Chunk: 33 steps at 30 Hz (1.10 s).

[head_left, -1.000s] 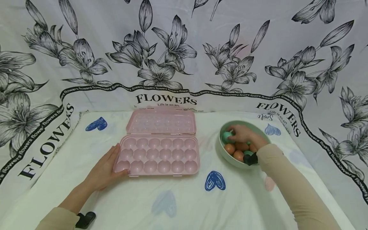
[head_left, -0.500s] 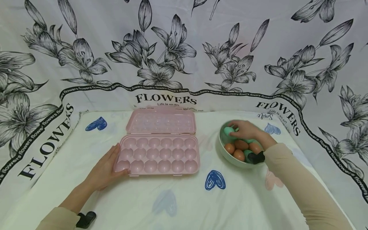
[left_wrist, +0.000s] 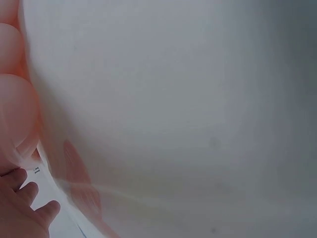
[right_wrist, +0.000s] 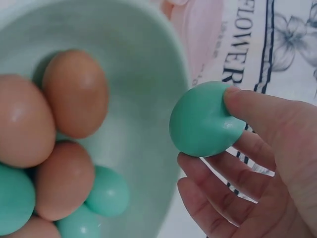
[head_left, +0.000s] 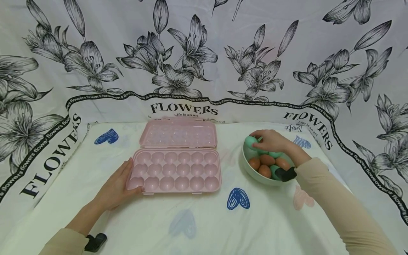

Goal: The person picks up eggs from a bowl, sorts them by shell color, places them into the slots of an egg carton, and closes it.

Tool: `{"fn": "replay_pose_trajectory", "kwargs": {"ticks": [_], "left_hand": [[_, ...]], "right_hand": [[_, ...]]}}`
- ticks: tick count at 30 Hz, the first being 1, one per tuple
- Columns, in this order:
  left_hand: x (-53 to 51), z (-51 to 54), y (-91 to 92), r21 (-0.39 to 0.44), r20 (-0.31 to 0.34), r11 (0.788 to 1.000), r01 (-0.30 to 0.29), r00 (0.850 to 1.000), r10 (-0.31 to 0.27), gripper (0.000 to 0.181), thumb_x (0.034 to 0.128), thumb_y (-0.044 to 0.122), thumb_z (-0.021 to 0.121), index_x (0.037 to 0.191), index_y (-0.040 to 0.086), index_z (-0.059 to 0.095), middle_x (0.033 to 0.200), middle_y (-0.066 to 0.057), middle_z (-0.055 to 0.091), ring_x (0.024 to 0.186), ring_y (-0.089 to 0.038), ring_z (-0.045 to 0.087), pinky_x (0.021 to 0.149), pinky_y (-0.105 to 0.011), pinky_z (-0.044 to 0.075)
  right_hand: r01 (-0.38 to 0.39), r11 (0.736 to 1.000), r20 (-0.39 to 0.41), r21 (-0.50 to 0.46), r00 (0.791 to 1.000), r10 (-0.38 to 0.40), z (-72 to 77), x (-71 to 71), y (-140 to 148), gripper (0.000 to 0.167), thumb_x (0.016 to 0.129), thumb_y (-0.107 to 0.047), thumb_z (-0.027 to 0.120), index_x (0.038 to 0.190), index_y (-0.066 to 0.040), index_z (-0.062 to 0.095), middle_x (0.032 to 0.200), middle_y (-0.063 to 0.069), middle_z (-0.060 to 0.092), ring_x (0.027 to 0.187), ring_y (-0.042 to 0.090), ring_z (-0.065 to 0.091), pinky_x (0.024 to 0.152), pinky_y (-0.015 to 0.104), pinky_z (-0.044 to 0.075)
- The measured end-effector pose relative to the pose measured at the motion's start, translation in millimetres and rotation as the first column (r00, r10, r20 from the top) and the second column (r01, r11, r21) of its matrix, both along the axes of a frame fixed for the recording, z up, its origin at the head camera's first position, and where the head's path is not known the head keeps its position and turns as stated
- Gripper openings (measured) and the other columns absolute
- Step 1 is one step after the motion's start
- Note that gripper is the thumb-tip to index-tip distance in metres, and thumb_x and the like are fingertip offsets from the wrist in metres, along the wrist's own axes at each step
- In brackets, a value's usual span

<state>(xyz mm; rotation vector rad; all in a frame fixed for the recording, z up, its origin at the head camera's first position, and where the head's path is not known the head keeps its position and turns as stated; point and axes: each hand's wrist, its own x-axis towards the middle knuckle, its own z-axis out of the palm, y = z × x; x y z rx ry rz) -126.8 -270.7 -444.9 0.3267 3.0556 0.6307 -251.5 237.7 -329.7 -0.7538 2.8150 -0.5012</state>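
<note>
A pink egg carton (head_left: 176, 171) lies unfolded, its lid (head_left: 178, 134) laid back; no eggs sit in its cups. My left hand (head_left: 111, 189) rests against the carton's left side, fingers fairly straight, thumb at the near left corner. Between thumb and fingers, my right hand (head_left: 275, 142) pinches a green egg (right_wrist: 200, 119). It holds that egg over the left far rim of a pale green bowl (head_left: 255, 174). Brown eggs (right_wrist: 74, 94) and green eggs (right_wrist: 108, 191) lie in the bowl, several in all. The left wrist view shows fingertips (left_wrist: 47, 210) beside the carton's underside.
A white cloth (head_left: 204, 226) with printed hearts covers the table. Behind it hangs a flower-printed curtain (head_left: 191, 56). Cloth separates the carton from the bowl at right.
My right hand has lifted the green egg from inside the bowl up to its far left rim. The left hand and the carton have stayed in place.
</note>
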Motion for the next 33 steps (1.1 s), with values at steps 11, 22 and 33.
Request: {"fn": "replay_pose_trajectory", "kwargs": {"ticks": [11, 22, 33], "left_hand": [[0.7, 0.9, 0.5, 0.006, 0.025, 1.000, -0.016, 1.000, 0.016, 0.112, 0.0741, 0.065, 0.060, 0.147, 0.000, 0.005, 0.149, -0.028, 0.015, 0.135, -0.046, 0.018, 0.103, -0.062, 0.025], [0.1, 1.6, 0.5, 0.009, 0.031, 1.000, -0.016, 0.999, 0.015, 0.113, 0.0731, 0.066, 0.060, 0.147, 0.000, 0.005, 0.149, -0.028, 0.014, 0.135, -0.045, 0.017, 0.103, -0.062, 0.025], [0.6, 1.8, 1.0, 0.015, 0.034, 1.000, -0.021, 0.999, 0.021, 0.114, 0.0724, 0.067, 0.060, 0.147, 0.001, 0.004, 0.149, -0.028, 0.014, 0.135, -0.045, 0.017, 0.103, -0.062, 0.025]], "right_hand": [[-0.035, 0.999, 0.007, -0.024, 0.999, 0.035, 11.2, 2.8, -32, 0.042, 0.086, -0.022, 0.063, 0.124, -0.005, 0.055, 0.113, 0.013, 0.062, 0.089, 0.020, 0.061, 0.081, 0.038, 0.051], [-0.086, 0.987, -0.003, -0.137, 0.996, 0.087, 9.9, 2.9, -75, 0.039, 0.085, -0.017, 0.065, 0.119, -0.003, 0.056, 0.108, 0.011, 0.063, 0.093, 0.024, 0.063, 0.080, 0.034, 0.052], [-0.143, 0.966, 0.002, -0.215, 0.989, 0.147, -8.8, 2.2, -127, 0.039, 0.085, -0.015, 0.064, 0.120, -0.002, 0.055, 0.114, 0.012, 0.062, 0.095, 0.023, 0.063, 0.084, 0.032, 0.051]]}}
